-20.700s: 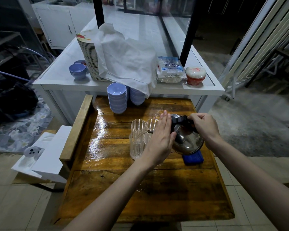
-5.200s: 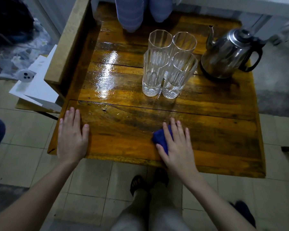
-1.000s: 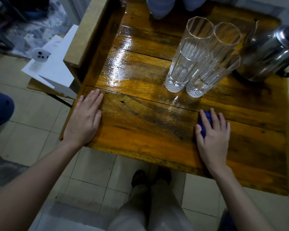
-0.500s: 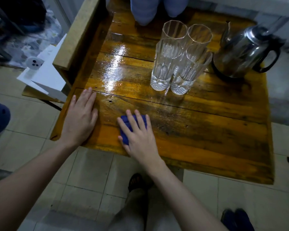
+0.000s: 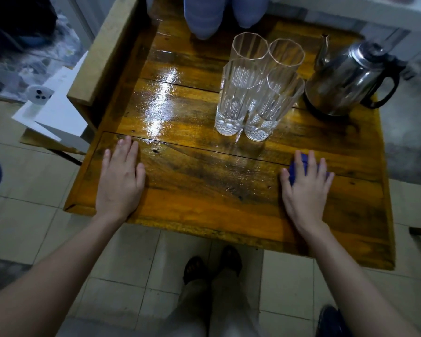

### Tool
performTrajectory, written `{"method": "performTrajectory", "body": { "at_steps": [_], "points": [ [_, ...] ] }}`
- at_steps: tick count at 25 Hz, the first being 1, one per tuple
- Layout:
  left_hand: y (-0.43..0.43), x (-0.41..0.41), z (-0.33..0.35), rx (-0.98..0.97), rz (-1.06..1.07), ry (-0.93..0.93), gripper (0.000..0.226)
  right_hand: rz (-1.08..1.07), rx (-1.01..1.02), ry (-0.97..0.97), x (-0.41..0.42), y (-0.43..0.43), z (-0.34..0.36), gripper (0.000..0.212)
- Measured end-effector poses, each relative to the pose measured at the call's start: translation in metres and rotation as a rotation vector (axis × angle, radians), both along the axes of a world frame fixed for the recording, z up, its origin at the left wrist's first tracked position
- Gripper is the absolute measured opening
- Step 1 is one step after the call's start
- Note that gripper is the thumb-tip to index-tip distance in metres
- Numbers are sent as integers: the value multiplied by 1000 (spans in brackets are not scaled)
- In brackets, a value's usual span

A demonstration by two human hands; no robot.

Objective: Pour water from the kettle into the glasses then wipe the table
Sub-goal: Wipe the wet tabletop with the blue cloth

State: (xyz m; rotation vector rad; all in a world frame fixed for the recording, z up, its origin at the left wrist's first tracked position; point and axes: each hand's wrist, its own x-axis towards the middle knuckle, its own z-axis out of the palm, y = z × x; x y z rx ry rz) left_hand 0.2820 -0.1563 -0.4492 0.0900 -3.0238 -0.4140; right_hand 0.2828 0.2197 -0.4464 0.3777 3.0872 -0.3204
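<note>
Several tall clear glasses [image 5: 255,86] stand bunched together in the middle of the wet wooden table [image 5: 204,181]. The steel kettle [image 5: 350,79] with a black handle sits to their right, spout turned toward them. My right hand [image 5: 304,188] presses flat on a blue cloth [image 5: 295,169] at the near right of the table, in front of the glasses; most of the cloth is hidden under my fingers. My left hand [image 5: 120,176] lies flat and spread on the near left corner, holding nothing.
Stacks of pale blue bowls [image 5: 204,15] stand at the table's far edge. A raised wooden rail [image 5: 102,54] runs along the left side, with white sheets [image 5: 56,105] beyond it. My feet [image 5: 212,268] are on the tiled floor below the near edge.
My right hand has slid the blue cloth from the near left, beside my left hand, across to the near right of the table. My left hand has stayed put.
</note>
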Motion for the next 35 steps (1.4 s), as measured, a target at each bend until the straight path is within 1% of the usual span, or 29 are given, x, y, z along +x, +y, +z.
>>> {"method": "performTrajectory", "body": {
  "at_steps": [1, 3, 5, 7, 9, 12, 15, 19, 22, 24, 26, 31, 33, 35],
  "points": [
    [0, 0, 0, 5, 0, -3, 55, 48, 5, 0, -8, -25, 0, 68],
    [-2, 0, 1, 12, 6, -6, 55, 219, 4, -5, -12, -85, -1, 66],
    [-2, 0, 0, 14, 12, -9, 55, 417, 12, 7, 1, -145, -3, 65],
    [-1, 0, -1, 13, 13, -9, 55, 542, 26, 6, 21, -185, -6, 64],
    [-1, -1, -1, 15, 11, -8, 55, 571, 14, 7, 35, -192, -8, 63],
    [-2, 0, 1, 23, 15, -18, 55, 614, 2, -6, 52, -156, -9, 62],
    [-2, -1, 2, 35, 16, -17, 56, 550, 32, -28, 67, -88, -7, 63],
    [-2, -1, 2, 40, 12, -17, 56, 190, 1, -53, 54, 6, 0, 65],
    [-3, -1, 1, 37, 12, -19, 56, -7, -15, 1, 35, 8, 1, 67],
    [-3, 0, 1, 30, 13, -18, 55, -26, -26, 12, 24, -25, 2, 70],
    [-2, -1, 1, 36, 11, -17, 55, 85, -23, -4, 18, -68, 5, 73],
    [-4, 0, 1, 33, 10, -17, 53, 631, -35, -46, 36, -180, 6, 90],
    [-8, -1, 4, 77, -27, -35, 52, 716, -35, -57, 44, -187, 2, 87],
    [-24, -1, 7, 97, -92, -56, 52, 741, 4, -31, 44, -169, -1, 74]
  ]
}}
